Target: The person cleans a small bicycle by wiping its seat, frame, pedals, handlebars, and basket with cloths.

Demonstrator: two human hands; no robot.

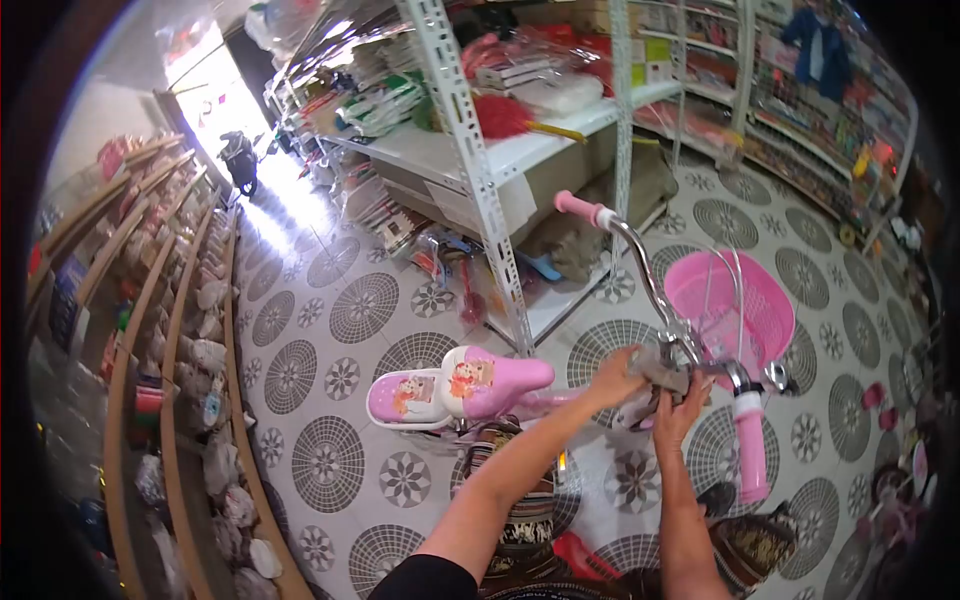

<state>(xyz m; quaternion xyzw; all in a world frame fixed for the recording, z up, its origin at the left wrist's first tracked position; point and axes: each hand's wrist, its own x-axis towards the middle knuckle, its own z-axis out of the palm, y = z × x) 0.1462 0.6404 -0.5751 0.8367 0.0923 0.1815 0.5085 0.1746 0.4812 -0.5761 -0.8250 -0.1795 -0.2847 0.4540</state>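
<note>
A child's bicycle with a pink and white seat stands before me, its chrome handlebar ending in pink grips. A pink basket hangs at the front. My left hand is closed on a grey cloth, pressed against the bicycle just below the handlebar stem. My right hand is at the same spot from the near side, its fingers bent around the cloth's lower edge. The cloth and both hands hide the part of the frame beneath them.
A white metal shelf rack with packaged goods stands just beyond the bicycle. Wooden shelves full of small items run along the left. Stocked shelves line the back right. Pink wheeled items stand at the right edge. The floor is patterned tile.
</note>
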